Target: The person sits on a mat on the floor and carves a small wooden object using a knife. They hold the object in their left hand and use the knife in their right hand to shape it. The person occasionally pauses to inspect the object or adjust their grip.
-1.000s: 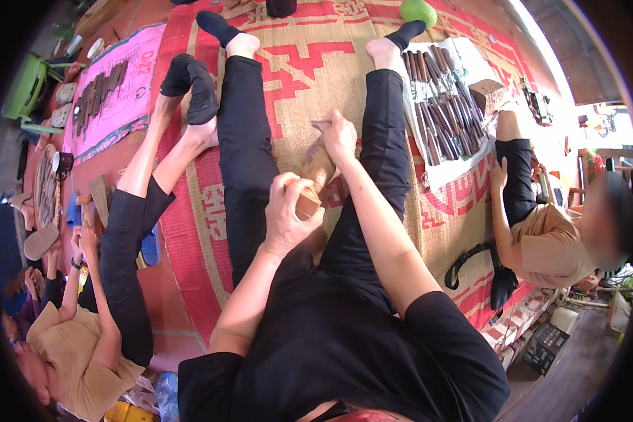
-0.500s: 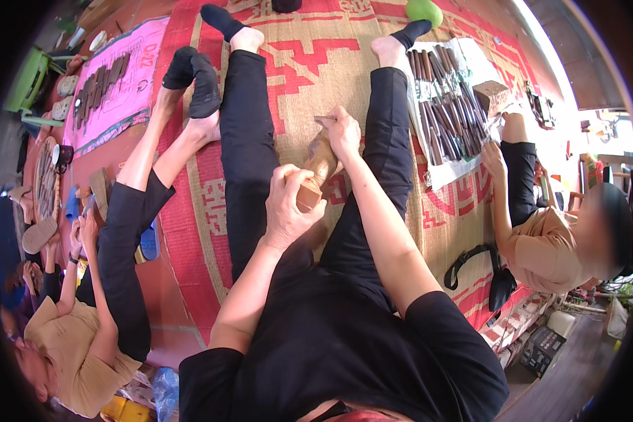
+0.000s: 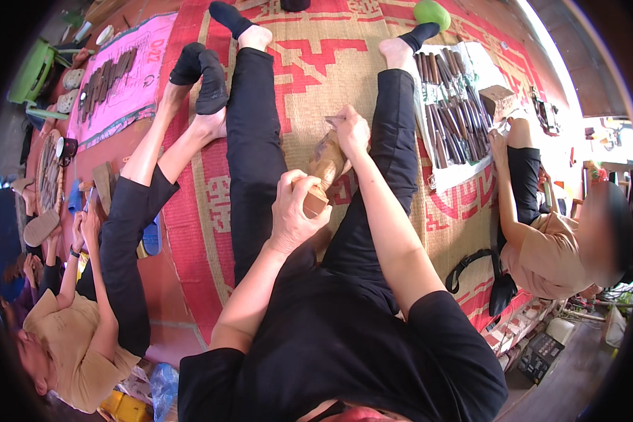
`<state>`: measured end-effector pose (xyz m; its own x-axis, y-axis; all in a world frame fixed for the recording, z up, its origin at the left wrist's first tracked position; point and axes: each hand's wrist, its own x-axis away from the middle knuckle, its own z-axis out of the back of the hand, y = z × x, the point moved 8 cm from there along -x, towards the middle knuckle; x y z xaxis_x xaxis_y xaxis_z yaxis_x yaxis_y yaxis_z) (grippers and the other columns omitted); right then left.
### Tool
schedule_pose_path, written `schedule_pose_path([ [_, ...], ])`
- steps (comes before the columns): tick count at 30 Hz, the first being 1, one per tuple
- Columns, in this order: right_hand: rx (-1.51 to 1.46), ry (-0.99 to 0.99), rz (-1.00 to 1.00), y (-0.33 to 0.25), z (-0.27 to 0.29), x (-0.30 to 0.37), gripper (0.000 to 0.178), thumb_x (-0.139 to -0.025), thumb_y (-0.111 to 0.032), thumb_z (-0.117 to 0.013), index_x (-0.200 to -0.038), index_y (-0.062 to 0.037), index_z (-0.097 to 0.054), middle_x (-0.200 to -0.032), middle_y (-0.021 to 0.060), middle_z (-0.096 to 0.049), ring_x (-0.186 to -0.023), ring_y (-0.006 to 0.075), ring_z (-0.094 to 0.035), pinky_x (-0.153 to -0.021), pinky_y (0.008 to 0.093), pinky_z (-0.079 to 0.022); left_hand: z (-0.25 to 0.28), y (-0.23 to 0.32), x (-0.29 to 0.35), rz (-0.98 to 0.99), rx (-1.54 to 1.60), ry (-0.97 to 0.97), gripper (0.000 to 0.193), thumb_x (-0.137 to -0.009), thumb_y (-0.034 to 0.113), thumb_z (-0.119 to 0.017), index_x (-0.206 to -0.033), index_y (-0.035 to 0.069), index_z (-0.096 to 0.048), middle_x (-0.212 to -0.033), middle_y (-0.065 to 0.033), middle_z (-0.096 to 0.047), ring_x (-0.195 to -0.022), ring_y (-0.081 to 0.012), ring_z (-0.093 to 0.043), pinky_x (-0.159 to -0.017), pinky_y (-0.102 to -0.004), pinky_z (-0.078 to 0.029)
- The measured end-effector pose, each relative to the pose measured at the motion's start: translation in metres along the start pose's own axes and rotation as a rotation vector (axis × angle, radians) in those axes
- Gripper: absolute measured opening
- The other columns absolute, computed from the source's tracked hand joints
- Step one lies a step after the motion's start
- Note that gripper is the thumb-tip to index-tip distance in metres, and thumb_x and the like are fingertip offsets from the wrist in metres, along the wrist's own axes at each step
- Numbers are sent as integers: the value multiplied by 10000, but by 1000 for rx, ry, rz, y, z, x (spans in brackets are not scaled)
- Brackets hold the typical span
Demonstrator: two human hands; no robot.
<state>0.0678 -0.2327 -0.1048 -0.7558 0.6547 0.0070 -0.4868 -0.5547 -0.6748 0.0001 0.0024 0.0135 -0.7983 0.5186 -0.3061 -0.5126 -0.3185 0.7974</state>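
Observation:
Over my lap I hold a carved wooden figure [image 3: 326, 163], tilted away from me, with a square-cut block at its near end. My left hand [image 3: 295, 211] is wrapped round that block end. My right hand [image 3: 352, 133] is closed at the far end of the carving, against its right side. A small thin greyish piece [image 3: 333, 121] sticks out from the right hand's fingertips; it is too small to tell its kind. The carving's underside and part of its right side are hidden by my hands.
A patterned straw mat [image 3: 316, 98] lies under my legs. Chisel-like tools [image 3: 457, 119] rest on a white sheet at the right, more tools [image 3: 107, 83] on a pink sheet at the left. A person sits on each side. A green ball [image 3: 427, 13] is by my right foot.
The view has shifted slightly, so everything sits a little to the right. My grip on the carving looks the same; the right hand stays at its far end.

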Motion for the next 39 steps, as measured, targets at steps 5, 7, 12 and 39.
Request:
schedule_pose_path([
  [5,-328,-87,78,-33,7,39,182,-837,-233,-762,-908,-87,-680,-845,155,-719,-831,365,-695,-753,455,-513,7,-13,2,21,24,53,613,-642,81,-837,-1176,86,-537,-1160,-148,-490,-1011,-318,-602,-856,-413,-543],
  [7,-287,-49,147,-40,3,47,160,-846,-208,-738,-926,-90,-667,-956,123,-720,-891,353,-691,-776,439,-511,7,-14,0,42,27,49,615,-639,84,-837,-1178,85,-540,-1153,-146,-494,-1020,-324,-599,-858,-414,-543],
  [12,-1,-15,53,-33,-4,15,174,-863,-239,-727,-881,-82,-656,-815,156,-709,-808,367,-690,-745,456,-511,2,-3,-5,-9,-21,4,623,-638,100,-845,-1188,93,-552,-1149,-146,-507,-1023,-332,-607,-855,-417,-548],
  [39,-73,-111,79,-33,-12,20,175,-884,-277,-697,-930,-108,-679,-861,171,-724,-864,373,-699,-778,472,-512,8,-11,-6,45,39,42,584,-640,86,-831,-1159,80,-563,-1155,-141,-497,-1007,-315,-608,-856,-406,-543],
])
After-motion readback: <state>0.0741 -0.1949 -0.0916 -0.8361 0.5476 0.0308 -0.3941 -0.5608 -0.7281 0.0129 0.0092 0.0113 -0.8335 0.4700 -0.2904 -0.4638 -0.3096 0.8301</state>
